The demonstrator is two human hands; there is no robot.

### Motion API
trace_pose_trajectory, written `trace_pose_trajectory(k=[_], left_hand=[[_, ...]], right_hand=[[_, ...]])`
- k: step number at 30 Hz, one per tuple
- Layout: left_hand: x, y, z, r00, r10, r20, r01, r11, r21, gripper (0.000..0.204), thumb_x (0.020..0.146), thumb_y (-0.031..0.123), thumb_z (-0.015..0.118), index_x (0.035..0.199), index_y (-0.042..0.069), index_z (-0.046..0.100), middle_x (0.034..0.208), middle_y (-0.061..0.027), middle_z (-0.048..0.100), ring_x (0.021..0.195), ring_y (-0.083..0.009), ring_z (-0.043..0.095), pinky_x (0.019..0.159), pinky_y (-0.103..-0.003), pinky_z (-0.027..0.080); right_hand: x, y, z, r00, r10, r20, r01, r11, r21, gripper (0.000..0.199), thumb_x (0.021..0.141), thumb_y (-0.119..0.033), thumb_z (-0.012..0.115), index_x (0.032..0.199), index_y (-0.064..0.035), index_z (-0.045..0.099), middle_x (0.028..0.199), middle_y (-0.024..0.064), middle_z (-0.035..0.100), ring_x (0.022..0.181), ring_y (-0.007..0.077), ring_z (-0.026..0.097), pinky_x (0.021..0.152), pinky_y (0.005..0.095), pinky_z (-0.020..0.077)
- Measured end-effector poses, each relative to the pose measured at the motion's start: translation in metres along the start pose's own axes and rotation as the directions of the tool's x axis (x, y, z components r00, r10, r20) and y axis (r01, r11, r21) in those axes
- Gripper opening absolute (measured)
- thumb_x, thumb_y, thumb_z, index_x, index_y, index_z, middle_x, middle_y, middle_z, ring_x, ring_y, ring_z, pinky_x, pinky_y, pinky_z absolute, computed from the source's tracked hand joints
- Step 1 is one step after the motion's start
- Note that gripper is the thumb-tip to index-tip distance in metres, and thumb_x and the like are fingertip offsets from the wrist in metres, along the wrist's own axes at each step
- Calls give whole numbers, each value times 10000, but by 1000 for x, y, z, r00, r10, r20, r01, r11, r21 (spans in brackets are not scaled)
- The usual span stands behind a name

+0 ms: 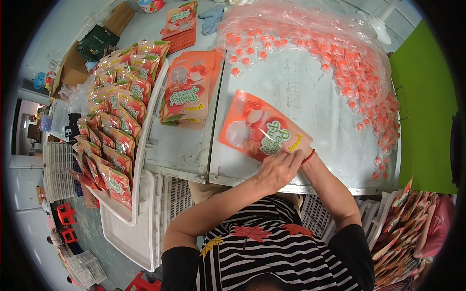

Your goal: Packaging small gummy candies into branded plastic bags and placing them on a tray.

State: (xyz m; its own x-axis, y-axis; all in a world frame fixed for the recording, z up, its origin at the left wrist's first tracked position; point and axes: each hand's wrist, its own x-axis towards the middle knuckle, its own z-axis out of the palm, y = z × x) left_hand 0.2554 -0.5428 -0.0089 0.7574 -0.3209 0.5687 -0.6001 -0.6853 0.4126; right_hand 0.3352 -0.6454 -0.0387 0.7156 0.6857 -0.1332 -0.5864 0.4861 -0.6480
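A flat orange-red candy pouch [253,127] with lychee pictures lies aslant over the metal tabletop. My left hand [274,174] is closed, its fingers gripping the pouch at the near right end. My right hand [302,156], with a red bracelet at the wrist, pinches the same end, close beside the left fingertips. The hands overlap the pouch's edge, so I cannot tell whether that end is parted. Many small clear-wrapped candies [357,89] with orange-red centres spread from beyond the pouch round to the right. Left of it lies a stack of flat pouches [187,89].
Filled pouches [119,131] stand in rows in a white tray [141,172] on the left. Another flat stack [179,31] and a blue cloth [211,19] lie at the back. A green panel [424,111] borders the right side. More pouches [403,237] are at lower right.
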Motion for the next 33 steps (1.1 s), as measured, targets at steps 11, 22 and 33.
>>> trace_pose_trajectory(k=[11, 22, 33], left_hand=[[25, -32, -39, 923, 98, 373, -112, 994, 15, 959, 509, 401, 830, 1289, 17, 425, 1406, -240, 271, 1305, -441, 247, 1052, -605, 192], [14, -29, -41, 937, -5, 351, -9, 999, 38, 992, 478, 375, 852, 1294, 4, 426, 1315, -205, 394, 1214, -393, 379, 1015, -552, 272], [-4, -50, -25, 963, -129, 237, 84, 978, 191, 650, 627, 170, 750, 1214, 31, 510, 1027, -143, 562, 990, -323, 553, 859, -418, 449]], right_hand=[[2, 36, -39, 997, 32, -70, -11, 960, 280, 465, 978, -320, 407, 1371, -74, 377, 1425, 109, 370, 1310, 247, 375, 1073, 389, 351], [-2, 15, 7, 982, 25, 188, 154, 478, -865, 438, 914, -223, 528, 1318, -78, 442, 1277, 108, 482, 1177, 224, 476, 980, 320, 408], [-18, -3, -22, 874, 267, 407, 230, 511, -828, 369, 909, -186, 562, 1244, -47, 494, 1182, 96, 543, 1125, 217, 508, 986, 351, 398]])
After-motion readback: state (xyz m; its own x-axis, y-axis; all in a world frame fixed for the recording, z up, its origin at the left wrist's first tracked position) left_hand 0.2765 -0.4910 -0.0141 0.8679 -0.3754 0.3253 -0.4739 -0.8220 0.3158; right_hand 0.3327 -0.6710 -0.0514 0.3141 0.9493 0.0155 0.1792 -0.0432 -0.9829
